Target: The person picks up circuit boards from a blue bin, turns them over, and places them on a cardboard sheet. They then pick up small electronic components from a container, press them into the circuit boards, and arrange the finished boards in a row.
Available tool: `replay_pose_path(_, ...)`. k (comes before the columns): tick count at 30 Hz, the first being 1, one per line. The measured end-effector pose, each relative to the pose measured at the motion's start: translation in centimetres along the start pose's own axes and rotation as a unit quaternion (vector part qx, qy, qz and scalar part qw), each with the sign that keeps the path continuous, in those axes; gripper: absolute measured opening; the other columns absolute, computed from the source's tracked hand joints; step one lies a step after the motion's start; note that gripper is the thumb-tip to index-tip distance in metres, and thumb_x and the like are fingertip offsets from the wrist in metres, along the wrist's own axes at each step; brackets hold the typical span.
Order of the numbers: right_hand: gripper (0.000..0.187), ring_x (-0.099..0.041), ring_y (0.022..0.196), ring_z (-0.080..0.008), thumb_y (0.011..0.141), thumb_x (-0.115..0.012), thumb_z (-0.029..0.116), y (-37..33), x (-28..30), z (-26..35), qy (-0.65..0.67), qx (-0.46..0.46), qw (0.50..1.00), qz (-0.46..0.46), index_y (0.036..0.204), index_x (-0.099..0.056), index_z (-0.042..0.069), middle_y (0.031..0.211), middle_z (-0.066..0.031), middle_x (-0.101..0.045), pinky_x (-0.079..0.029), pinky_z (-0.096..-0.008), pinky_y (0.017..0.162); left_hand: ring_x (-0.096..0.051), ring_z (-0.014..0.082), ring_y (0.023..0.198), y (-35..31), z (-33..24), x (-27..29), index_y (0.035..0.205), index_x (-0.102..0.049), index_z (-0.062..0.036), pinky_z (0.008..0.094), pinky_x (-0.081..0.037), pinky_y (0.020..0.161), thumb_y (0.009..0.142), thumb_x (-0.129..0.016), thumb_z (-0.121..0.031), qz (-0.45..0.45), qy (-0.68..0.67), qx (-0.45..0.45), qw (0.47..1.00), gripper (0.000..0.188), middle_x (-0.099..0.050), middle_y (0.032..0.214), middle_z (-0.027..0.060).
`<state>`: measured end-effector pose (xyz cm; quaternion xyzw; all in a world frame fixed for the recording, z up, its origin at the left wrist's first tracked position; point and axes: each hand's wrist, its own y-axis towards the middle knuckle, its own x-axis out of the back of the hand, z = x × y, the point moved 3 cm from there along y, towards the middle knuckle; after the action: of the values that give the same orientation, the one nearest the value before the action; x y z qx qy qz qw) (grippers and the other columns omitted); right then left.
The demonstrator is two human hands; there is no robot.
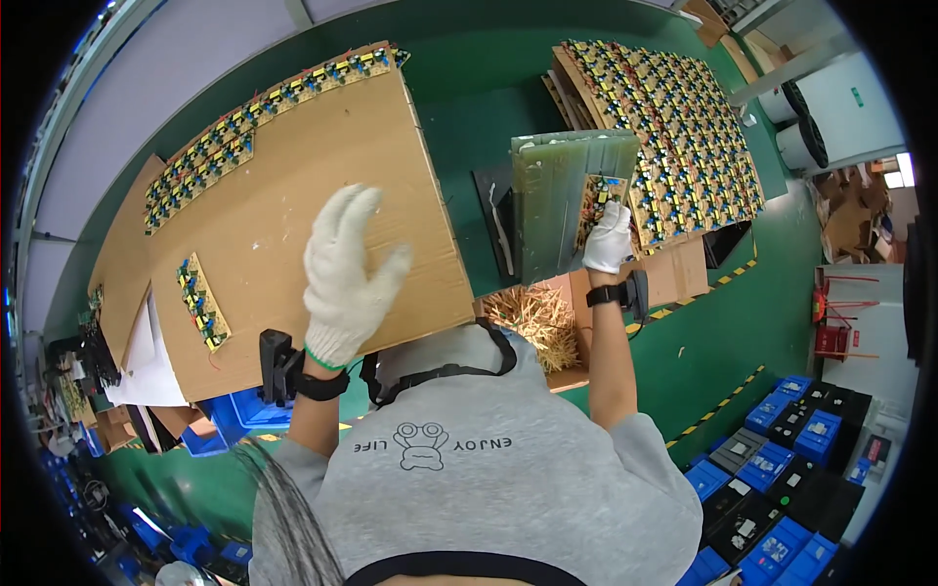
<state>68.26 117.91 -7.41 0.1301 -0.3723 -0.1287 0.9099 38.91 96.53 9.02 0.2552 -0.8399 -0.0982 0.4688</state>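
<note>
My left hand [350,272], in a white knit glove, is held over a large cardboard sheet [322,166] with its fingers stretched out and nothing in it. My right hand [610,240], also gloved, has its fingers closed on the end of a small circuit board strip [598,200] with yellow parts. That strip is up against a thick translucent green block [559,195]; whether it touches is hard to tell. A separate circuit board strip [202,303] lies on the cardboard to the left of my left hand.
Rows of circuit boards [283,98] line the cardboard's far edge. More boards cover a raised stack [664,137] at right. Below the green block is a box of straw-coloured clippings [537,322]. Blue and black crates [772,459] stand on the floor at lower right.
</note>
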Motion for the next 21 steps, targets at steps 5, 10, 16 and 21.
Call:
replay_pose_path(5, 0.034, -0.06, 0.068, -0.0464, 0.1, -0.047, 0.035, -0.5, 0.0, 1.0, 0.053, -0.035, 0.998, -0.01, 0.096, -0.056, 0.002, 0.07, -0.0261, -0.061, -0.043, -0.0505, 0.058, -0.052, 0.0384, 0.116, 0.5, -2.5, -2.5, 0.122, -0.054, -0.003, 0.0456, -0.043, 0.097, 0.072, -0.076, -0.019, 0.04, -0.041, -0.054, 0.997, 0.057, -0.054, 0.124, 0.0201)
replay_pose_path(10, 0.034, -0.059, 0.07, -0.0487, 0.1, -0.046, 0.037, -0.4, 0.1, 1.4, -0.007, -0.03, 1.0, -0.005, 0.094, -0.053, 0.004, 0.072, -0.0284, -0.061, -0.043, -0.0529, 0.057, -0.052, 0.0374, 0.112, 0.9, -4.7, -4.5, 0.12, -0.054, -0.005, 0.0449, -0.044, 0.094, 0.072, -0.075, -0.019, 0.119, -0.14, -0.101, 0.978, 0.054, -0.053, 0.122, 0.0191)
replay_pose_path(16, 0.042, -0.059, 0.073, -0.0499, 0.1, -0.042, 0.044, -0.3, -0.5, 0.4, -0.005, 0.003, 1.0, -0.028, 0.094, -0.054, 0.004, 0.074, -0.0297, -0.061, -0.043, -0.0566, 0.06, -0.055, 0.0363, 0.111, 1.1, -5.2, -5.5, 0.12, -0.057, -0.0038, 0.0426, -0.044, 0.096, 0.076, -0.074, -0.02, 0.137, -0.15, -0.14, 0.969, 0.05, -0.056, 0.122, 0.0181)
replay_pose_path(21, 0.048, -0.058, 0.067, -0.0475, 0.102, -0.039, 0.043, -1.0, -1.2, 0.1, 0.038, -0.048, 0.997, -0.044, 0.094, -0.058, 0.0, 0.068, -0.027, -0.058, -0.042, -0.05, 0.057, -0.057, 0.0364, 0.108, 1.1, -5.2, -6.7, 0.116, -0.059, -0.0021, 0.0422, -0.046, 0.093, 0.076, -0.073, -0.019, 0.149, -0.181, -0.151, 0.96, 0.046, -0.06, 0.116, 0.0182)
